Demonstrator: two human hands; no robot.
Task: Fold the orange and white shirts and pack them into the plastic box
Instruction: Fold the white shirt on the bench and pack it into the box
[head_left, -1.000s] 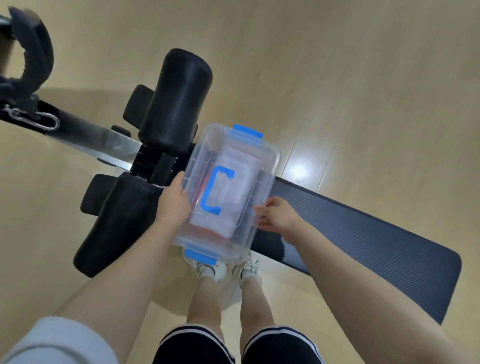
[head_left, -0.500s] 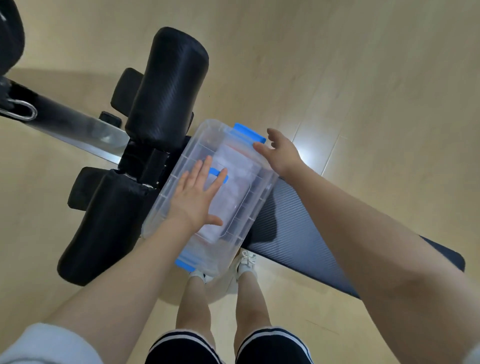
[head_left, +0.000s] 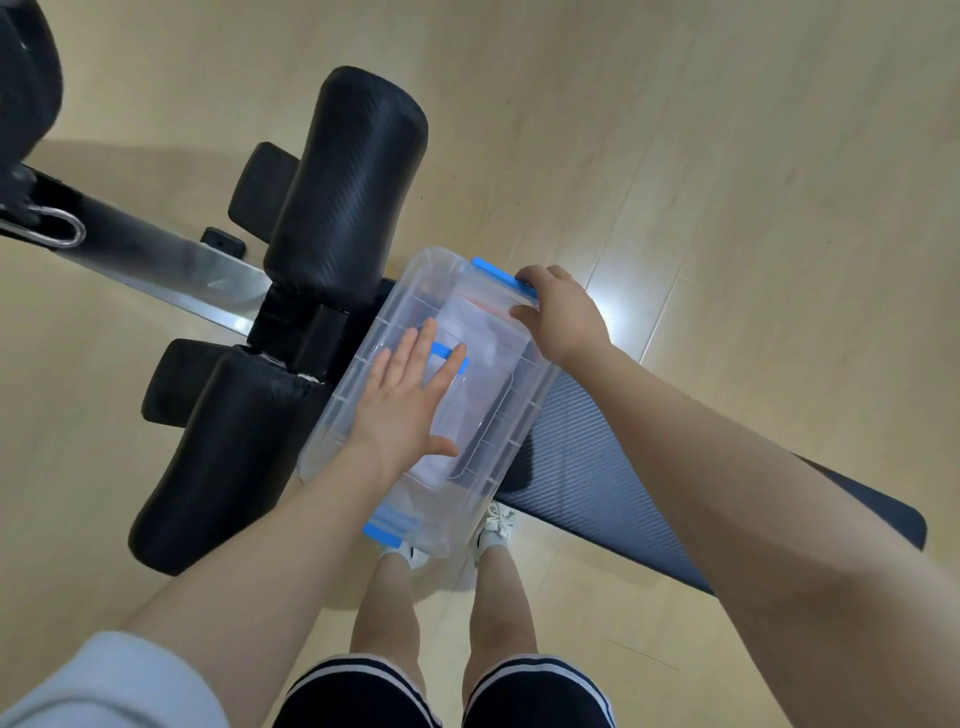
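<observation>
A clear plastic box (head_left: 498, 431) with its lid on rests across a black padded bench (head_left: 613, 467). Through the lid I see folded white cloth (head_left: 483, 332) and a thin strip of orange at its far end. My left hand (head_left: 405, 410) lies flat on the lid, fingers spread over the blue handle (head_left: 441, 351). My right hand (head_left: 561, 312) is curled over the far blue latch (head_left: 498, 273). The near blue latch (head_left: 389, 527) hangs at the box's front end.
Two black foam rollers (head_left: 348, 192) (head_left: 218, 457) and a metal frame bar (head_left: 171, 270) stand left of the box. Light wooden floor (head_left: 727, 156) surrounds the bench. My legs and white shoes (head_left: 493, 525) are right below the box.
My left hand left the box's side and now presses flat on the lid. My right hand moved from the near side to the far latch and closed over it.
</observation>
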